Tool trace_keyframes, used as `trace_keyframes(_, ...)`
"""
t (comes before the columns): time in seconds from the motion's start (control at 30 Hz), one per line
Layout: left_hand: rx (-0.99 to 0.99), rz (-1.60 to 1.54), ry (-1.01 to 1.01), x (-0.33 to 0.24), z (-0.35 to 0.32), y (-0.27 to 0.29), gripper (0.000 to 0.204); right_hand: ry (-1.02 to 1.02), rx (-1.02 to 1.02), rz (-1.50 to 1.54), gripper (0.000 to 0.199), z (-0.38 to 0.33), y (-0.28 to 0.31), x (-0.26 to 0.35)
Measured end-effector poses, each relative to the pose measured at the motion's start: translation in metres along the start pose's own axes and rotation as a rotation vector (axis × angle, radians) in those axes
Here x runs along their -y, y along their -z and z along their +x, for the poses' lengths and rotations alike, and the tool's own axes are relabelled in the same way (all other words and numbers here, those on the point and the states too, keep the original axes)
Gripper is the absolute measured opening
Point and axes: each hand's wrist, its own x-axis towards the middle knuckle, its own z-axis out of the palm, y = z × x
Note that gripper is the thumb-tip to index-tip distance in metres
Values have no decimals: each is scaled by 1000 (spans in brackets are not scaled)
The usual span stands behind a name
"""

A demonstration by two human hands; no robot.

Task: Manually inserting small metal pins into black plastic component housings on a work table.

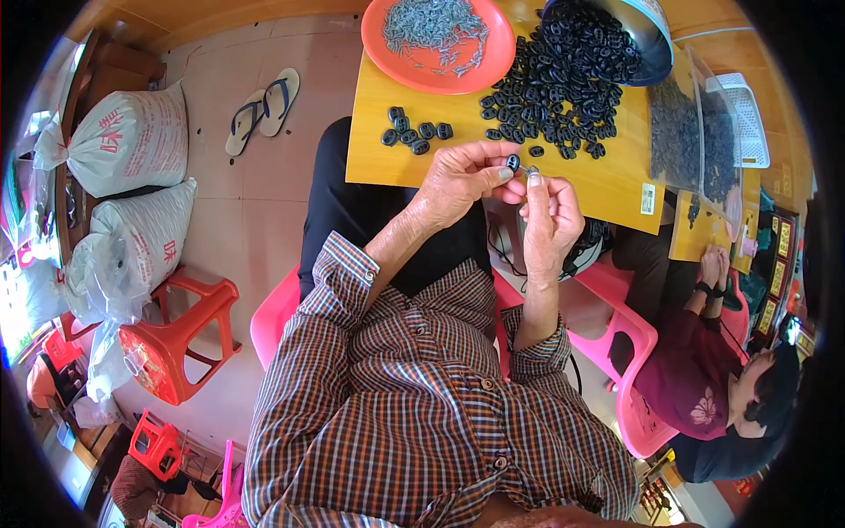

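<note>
My left hand [466, 183] pinches a small black oval piece with holes [513, 162] between thumb and fingertips, just over the table's near edge. Close beside it, my right hand [551, 222] has its thumb and forefinger closed on a tiny silvery metal piece [532, 171], held against or very near the black piece. Which of the two I cannot tell. Beyond my hands spreads a heap of similar black pieces [563, 88]. A few more black pieces [414, 132] lie apart on the left of the table. An orange-red plate [380, 63] carries many small grey metal pieces [436, 26].
A tipped bowl [656, 44] stands behind the heap on the wooden table [378, 163]. To the right are a clear plastic bin [695, 132], a white basket [741, 119] and a seated person [695, 378]. White sacks [132, 141], sandals [264, 110] and a red stool [180, 330] are leftward.
</note>
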Motion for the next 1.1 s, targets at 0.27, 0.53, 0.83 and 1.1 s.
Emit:
trace_keyframes(0.27, -20, 67, 1, -1, -1, -1, 30, 28, 54, -70, 14, 1, 3, -1)
trace_keyframes(0.53, -16, 122, -2, -2, -2, -2, 30, 39, 44, -71, 14, 0, 2, -1)
trace_keyframes(0.83, 11, 188, -15, 0, -3, -1, 30, 5, 55, -37, 14, 0, 1, -2)
trace_keyframes(1.1, 3, 235, -46, 0, -4, -2, 30, -3, 58, -49, 15, -1, 2, -4)
